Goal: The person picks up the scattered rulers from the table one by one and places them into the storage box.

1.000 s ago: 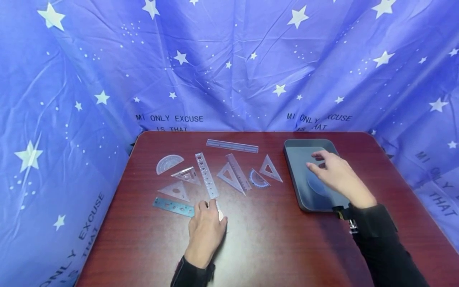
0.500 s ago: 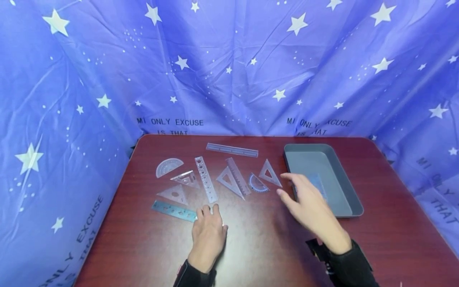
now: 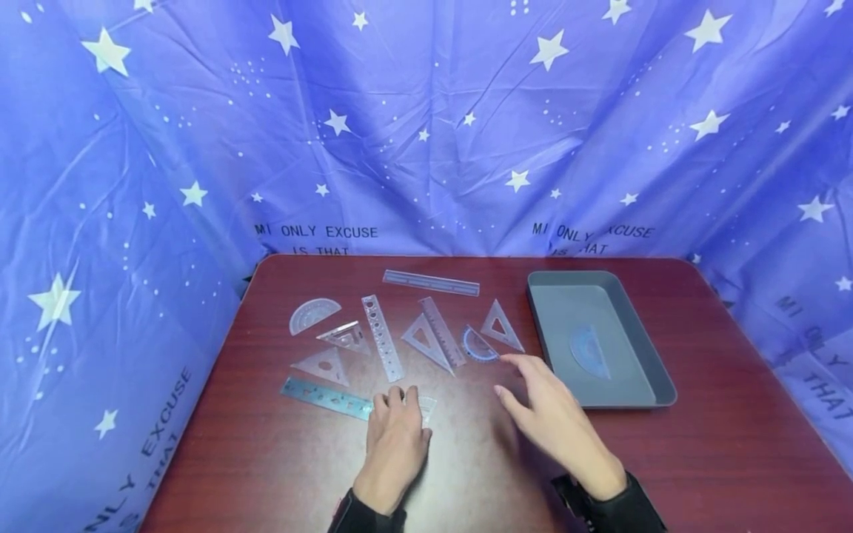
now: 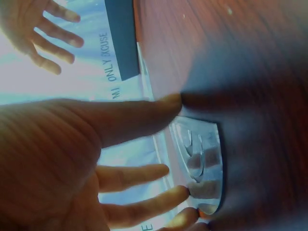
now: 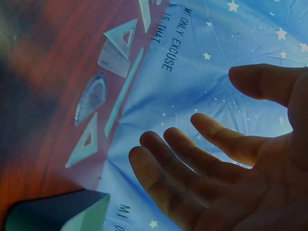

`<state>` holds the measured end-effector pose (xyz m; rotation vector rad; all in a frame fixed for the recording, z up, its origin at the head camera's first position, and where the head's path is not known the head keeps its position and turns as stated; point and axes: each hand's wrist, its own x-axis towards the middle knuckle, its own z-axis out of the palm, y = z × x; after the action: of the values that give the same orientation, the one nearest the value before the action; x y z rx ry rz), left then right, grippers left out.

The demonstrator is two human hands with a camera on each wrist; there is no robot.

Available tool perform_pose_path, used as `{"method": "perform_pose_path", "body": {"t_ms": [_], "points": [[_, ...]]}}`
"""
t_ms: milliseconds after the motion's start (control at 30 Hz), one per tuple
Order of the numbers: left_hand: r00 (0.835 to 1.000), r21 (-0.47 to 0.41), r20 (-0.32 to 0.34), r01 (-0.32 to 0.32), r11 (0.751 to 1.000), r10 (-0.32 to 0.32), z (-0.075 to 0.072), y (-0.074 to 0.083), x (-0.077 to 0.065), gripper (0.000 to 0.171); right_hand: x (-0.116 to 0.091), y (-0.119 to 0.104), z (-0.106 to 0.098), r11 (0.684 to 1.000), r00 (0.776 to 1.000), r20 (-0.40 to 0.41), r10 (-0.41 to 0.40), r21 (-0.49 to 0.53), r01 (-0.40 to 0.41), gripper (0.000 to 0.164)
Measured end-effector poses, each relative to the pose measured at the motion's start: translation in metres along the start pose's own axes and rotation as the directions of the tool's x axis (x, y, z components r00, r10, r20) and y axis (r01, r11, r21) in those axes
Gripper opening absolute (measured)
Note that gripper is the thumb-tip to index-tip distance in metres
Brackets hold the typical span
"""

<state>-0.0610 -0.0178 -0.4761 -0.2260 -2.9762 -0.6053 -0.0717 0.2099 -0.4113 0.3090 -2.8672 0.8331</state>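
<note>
My left hand [image 3: 396, 448] lies over the right part of a teal stencil ruler [image 3: 326, 398]. In the left wrist view, its fingertips touch a clear plastic piece with curved cut-outs [image 4: 209, 156], and the thumb is held apart from the fingers. The hand hides where this piece meets the teal part, so I cannot tell whether they are one ruler. My right hand [image 3: 556, 418] hovers with spread fingers and holds nothing. Its index fingertip is nearest to a small blue-marked protractor [image 3: 478, 356]; contact cannot be told. A clear set square [image 3: 512, 336] lies just beyond.
A grey tray [image 3: 643, 326] on the right holds another blue protractor [image 3: 588, 350]. Clear rulers [image 3: 431, 282], set squares [image 3: 321, 364] and a half-round protractor [image 3: 313, 314] lie across the brown table [image 3: 266, 474]. A starry blue curtain [image 3: 426, 89] encloses the table.
My right hand has moved from over the tray leftward and toward me, to beside the small protractor. The left hand has slid slightly right, and the clear piece now shows past its fingers.
</note>
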Motion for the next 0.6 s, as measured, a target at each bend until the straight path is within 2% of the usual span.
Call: {"method": "perform_pose_path", "body": {"t_ms": [67,167,267,467,600], "points": [[1.0,0.024,-0.003,0.006,1.0,-0.006,0.0,0.001,0.0,0.06,-0.001,0.0,0.004,1.0,1.0,0.003,-0.011,-0.007,0.011,0.045],[0.999,0.041,-0.019,-0.025,0.999,0.025,0.001,0.002,0.001,0.056,-0.002,-0.001,0.008,1.0,1.0,0.004,-0.022,-0.004,0.022,0.046],[0.999,0.02,-0.025,-0.039,0.999,0.039,0.004,0.002,0.0,0.057,-0.002,-0.001,0.011,1.0,1.0,0.01,-0.024,0.005,0.024,0.047],[0.999,0.006,0.012,-0.038,0.999,0.038,0.008,0.003,0.002,0.062,-0.002,-0.002,0.016,1.0,0.999,0.029,-0.016,0.019,0.016,0.047],[0.999,-0.016,-0.008,-0.052,0.998,0.052,0.006,0.003,0.003,0.059,0.0,-0.001,0.018,1.0,0.999,0.043,-0.01,0.024,0.009,0.048]]}}
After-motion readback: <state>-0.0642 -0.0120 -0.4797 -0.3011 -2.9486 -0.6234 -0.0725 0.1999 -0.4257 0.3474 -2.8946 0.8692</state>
